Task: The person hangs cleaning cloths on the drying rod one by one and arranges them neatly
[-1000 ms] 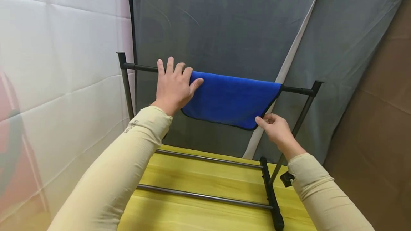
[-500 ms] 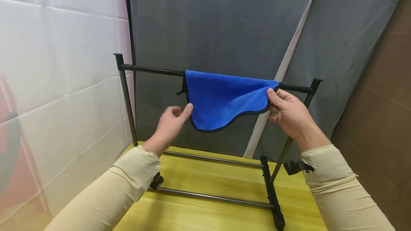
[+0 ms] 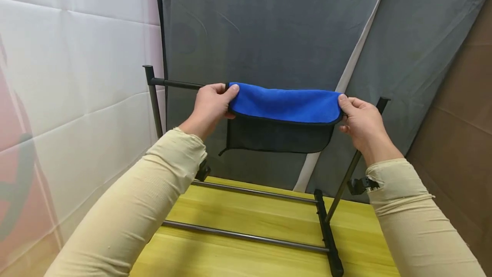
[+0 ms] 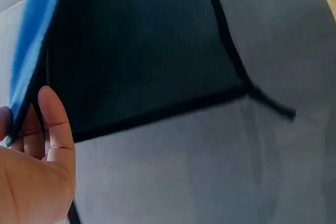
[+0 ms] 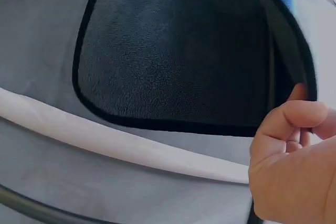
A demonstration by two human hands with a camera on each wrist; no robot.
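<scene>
- A person's left hand and right hand hold a blue cloth by its two upper corners, stretched level between them at the height of the rack's top bar.
- The cloth is draped in a fold: a blue face lies on top between the two grips, and a darker panel hangs below them, edged in black piping, with a thin black loop dangling from its lower corner on the left-hand side.
- By its sag and soft curl, the cloth looks light, limp and fleecy; it should bend wherever it is not supported, and it seems neither fragile nor slippery.
- The piped corners appear the soundest places to take hold, since the hem gives the fingers a firmer ridge than the pile does.
- Left grip: clenched on the corner, thumb over the blue top and fingers beneath; the left wrist view shows the fingers lying against the dark underside.
- Right grip: likewise pinching its corner, thumb on top; the right wrist view shows curled fingers at the black hem.
- Whether the cloth rests on the bar between the grips or is lifted just clear of it cannot be told.
- Below the grips, the rack's lower rails cross a yellow tabletop; grey fabric hangs behind.
</scene>
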